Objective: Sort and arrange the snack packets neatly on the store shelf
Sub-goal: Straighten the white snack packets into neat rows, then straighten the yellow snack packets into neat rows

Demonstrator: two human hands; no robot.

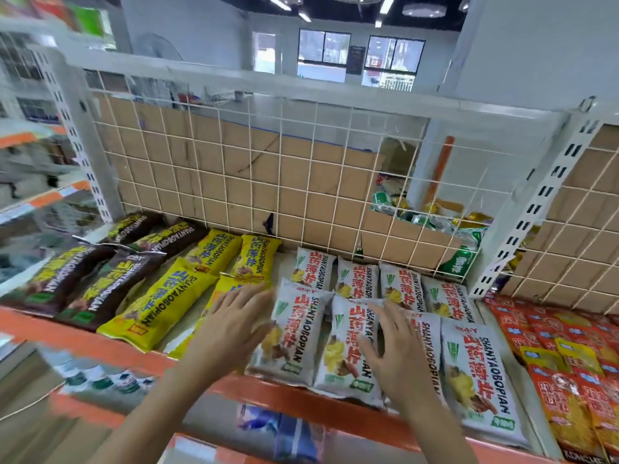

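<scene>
White wire grid panel point(254, 169) stands along shelf rear edge, brown cardboard point(207, 152) behind it. Green cans point(432, 222) in a box behind grid, right end. Windows point(358, 51) on far wall, ceiling lights point(385, 5) lit.

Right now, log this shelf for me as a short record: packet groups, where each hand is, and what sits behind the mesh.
brown packets: far left of shelf
yellow packets: centre-left
white packets: centre-right, two rows
red packets: far right
left hand: open, flat over a yellow packet beside the white ones
right hand: open, fingers spread on a front-row white packet
behind wire mesh: cardboard, green cans at right
</scene>
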